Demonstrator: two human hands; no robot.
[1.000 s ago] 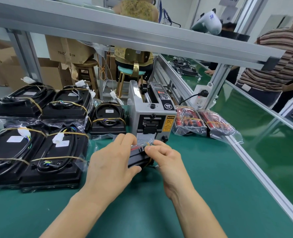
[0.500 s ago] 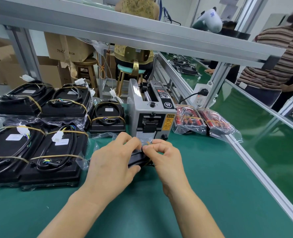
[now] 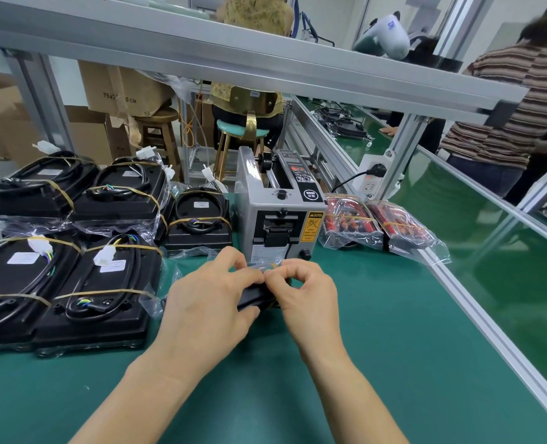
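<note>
head view.
- left hand (image 3: 211, 299): forearm comes in from 7 o'clock, back of the hand up. fingers are curled over the top of a small black part (image 3: 253, 298), thumb under its near edge. it grips the part.
- right hand (image 3: 304, 293): forearm comes in from 5 o'clock. thumb and forefinger are pressed together in a narrow pinch at the part's top edge, other fingers loosely curled behind. a bit of clear film and a yellow strand show at the pinch; can't tell which one the fingers have.
- black part: held between both hands at frame centre, low over the green counter (image 3: 378, 347). can't tell if it rests on it.
- tape dispenser (image 3: 278, 219): grey box at 12 o'clock of the hands, just beyond the fingertips, upright, yellow caution label on its front.
- containers, 1 to 2 o'clock: two clear bags (image 3: 350, 224) side by side on the counter, each with red pieces inside bound by a yellow band.
- containers, 9 to 11 o'clock: bagged black units (image 3: 99, 299) lying flat in rows, some stacked, each with a coiled cable strapped on top by yellow bands, some with a white connector (image 3: 104, 255).
</note>
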